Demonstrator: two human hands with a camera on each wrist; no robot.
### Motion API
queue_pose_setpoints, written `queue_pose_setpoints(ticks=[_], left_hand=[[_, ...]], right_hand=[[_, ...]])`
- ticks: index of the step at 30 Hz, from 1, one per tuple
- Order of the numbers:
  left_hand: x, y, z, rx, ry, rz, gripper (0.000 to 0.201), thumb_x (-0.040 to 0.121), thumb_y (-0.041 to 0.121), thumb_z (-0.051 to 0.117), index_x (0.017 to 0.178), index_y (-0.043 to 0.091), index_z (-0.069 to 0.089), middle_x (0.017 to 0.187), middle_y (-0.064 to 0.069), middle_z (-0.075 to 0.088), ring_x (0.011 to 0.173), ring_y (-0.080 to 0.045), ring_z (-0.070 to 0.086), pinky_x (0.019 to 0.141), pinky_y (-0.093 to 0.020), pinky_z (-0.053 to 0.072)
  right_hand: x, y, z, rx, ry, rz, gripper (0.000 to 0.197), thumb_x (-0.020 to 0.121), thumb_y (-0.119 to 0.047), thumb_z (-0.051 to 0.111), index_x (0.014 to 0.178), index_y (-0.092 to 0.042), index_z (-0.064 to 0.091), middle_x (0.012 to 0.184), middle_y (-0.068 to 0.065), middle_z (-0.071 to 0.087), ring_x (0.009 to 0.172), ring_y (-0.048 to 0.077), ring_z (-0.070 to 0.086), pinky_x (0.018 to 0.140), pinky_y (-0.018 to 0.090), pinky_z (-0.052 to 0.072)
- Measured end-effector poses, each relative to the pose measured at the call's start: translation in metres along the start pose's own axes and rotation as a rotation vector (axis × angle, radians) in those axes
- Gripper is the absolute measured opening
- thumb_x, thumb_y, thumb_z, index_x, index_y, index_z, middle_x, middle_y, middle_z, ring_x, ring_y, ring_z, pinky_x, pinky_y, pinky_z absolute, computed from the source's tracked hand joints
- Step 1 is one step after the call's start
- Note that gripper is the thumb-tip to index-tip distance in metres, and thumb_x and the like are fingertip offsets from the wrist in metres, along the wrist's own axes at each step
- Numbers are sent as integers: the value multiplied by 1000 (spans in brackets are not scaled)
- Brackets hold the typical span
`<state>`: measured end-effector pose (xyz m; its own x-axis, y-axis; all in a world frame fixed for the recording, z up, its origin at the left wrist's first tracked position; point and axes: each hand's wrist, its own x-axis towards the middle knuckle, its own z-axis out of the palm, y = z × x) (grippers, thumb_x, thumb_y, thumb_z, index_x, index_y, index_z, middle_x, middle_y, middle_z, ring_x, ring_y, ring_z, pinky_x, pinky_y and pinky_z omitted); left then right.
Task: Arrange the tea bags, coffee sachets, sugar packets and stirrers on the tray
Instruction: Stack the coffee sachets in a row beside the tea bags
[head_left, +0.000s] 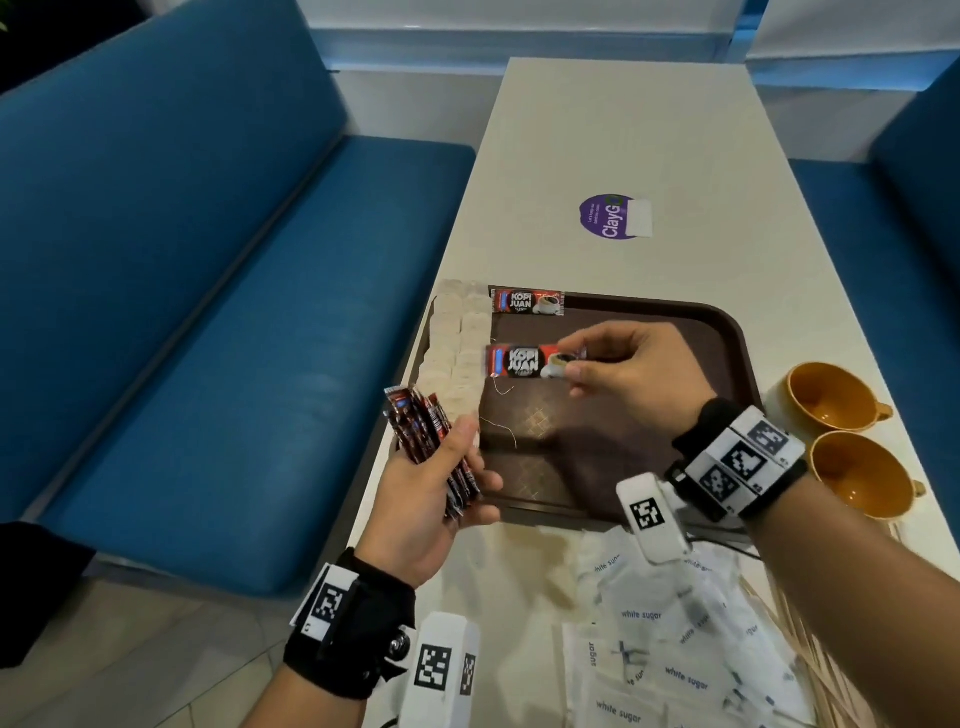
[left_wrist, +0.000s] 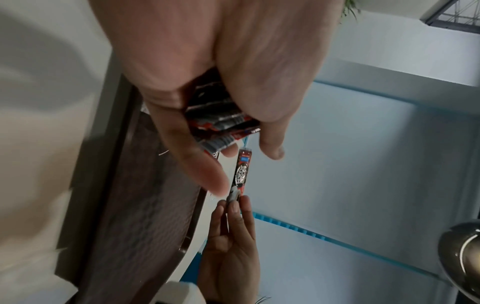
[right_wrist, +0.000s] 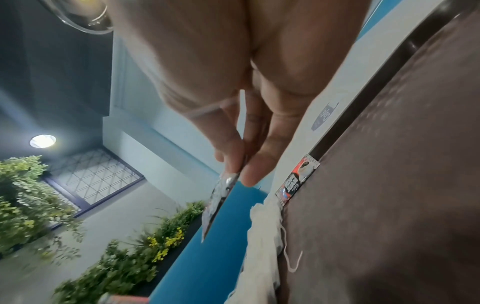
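A brown tray (head_left: 675, 322) lies on the white table. Two columns of pale tea bags (head_left: 457, 348) fill its left side. One red-black coffee sachet (head_left: 527, 301) lies flat at the tray's far edge, also in the right wrist view (right_wrist: 297, 180). My right hand (head_left: 613, 364) pinches a second coffee sachet (head_left: 519, 361) by its right end, holding it above the tray beside the tea bags; the same held sachet shows edge-on (right_wrist: 218, 203) and from the left wrist (left_wrist: 240, 172). My left hand (head_left: 441, 478) grips a bundle of coffee sachets (head_left: 431, 441) at the tray's near-left corner.
White sugar packets (head_left: 649, 623) lie in a heap on the table's near side, with wooden stirrers (head_left: 810, 639) at their right. Two orange cups (head_left: 831, 400) stand right of the tray. A purple sticker (head_left: 608, 215) marks the far table. Blue benches flank both sides.
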<state>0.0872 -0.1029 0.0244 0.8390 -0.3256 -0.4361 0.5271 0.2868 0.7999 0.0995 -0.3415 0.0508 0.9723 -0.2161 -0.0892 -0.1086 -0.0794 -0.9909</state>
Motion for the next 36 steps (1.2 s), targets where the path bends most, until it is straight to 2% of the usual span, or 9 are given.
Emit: queue_pose_setpoints(ticks=[5, 11, 15, 20, 23, 27, 31, 34, 36], left_hand=[[-3, 5, -3, -42, -119, -57, 29, 88, 34, 68, 114, 23, 58, 71, -7, 54, 66, -27, 67, 46, -32, 53], [-2, 6, -5, -57, -168, -75, 22, 89, 34, 67, 108, 25, 62, 85, -10, 63, 72, -30, 70, 47, -35, 56], [0, 6, -7, -52, -167, -72, 20, 89, 34, 67, 106, 24, 62, 85, -10, 63, 71, -30, 69, 47, -34, 56], [2, 2, -11, -33, -151, -79, 17, 89, 33, 67, 103, 24, 64, 86, -11, 63, 72, -30, 68, 48, -35, 55], [3, 2, -12, -24, -152, -73, 12, 89, 33, 67, 99, 25, 66, 86, -12, 63, 73, -30, 68, 48, -35, 55], [2, 3, -13, -23, -151, -61, 7, 90, 31, 66, 95, 26, 68, 86, -12, 62, 72, -30, 68, 47, -34, 56], [2, 3, -14, -22, -141, -61, 10, 90, 30, 66, 97, 24, 66, 86, -12, 62, 72, -30, 67, 47, -34, 56], [2, 2, -17, -19, -134, -67, 14, 92, 29, 65, 103, 20, 62, 87, -13, 62, 72, -30, 67, 47, -34, 56], [3, 1, -19, -20, -125, -72, 17, 94, 28, 66, 107, 19, 60, 88, -13, 61, 73, -31, 67, 47, -35, 56]], right_hand=[[47, 2, -11, -110, 32, 47, 17, 80, 7, 79, 93, -4, 76, 81, 20, 71, 65, 23, 67, 66, 35, 65], [102, 22, -19, -285, 98, 158, 15, 83, -2, 83, 92, -13, 80, 90, 10, 75, 72, 21, 72, 65, 28, 63], [121, 39, -18, -325, 156, 148, 17, 84, -1, 81, 86, -18, 79, 85, 16, 72, 58, 14, 65, 60, 24, 61], [134, 44, -11, -439, 144, 147, 15, 82, -9, 86, 86, -23, 80, 88, 17, 76, 64, 21, 68, 72, 42, 66], [138, 44, -6, -527, 135, 126, 12, 85, -9, 82, 91, -19, 79, 88, 15, 76, 69, 23, 72, 77, 40, 65], [142, 42, -1, -640, 94, 125, 11, 81, -18, 87, 88, -21, 79, 80, 7, 75, 74, 28, 73, 83, 41, 63], [144, 38, 0, -742, 70, 115, 13, 81, -22, 87, 93, -19, 81, 93, 3, 73, 82, 16, 64, 91, 35, 57], [143, 37, 0, -774, 77, 95, 12, 84, -20, 84, 96, -18, 82, 93, 1, 69, 92, 18, 65, 91, 33, 54], [145, 38, 0, -785, 74, 90, 11, 83, -21, 85, 94, -19, 82, 95, 3, 72, 92, 21, 66, 92, 35, 55]])
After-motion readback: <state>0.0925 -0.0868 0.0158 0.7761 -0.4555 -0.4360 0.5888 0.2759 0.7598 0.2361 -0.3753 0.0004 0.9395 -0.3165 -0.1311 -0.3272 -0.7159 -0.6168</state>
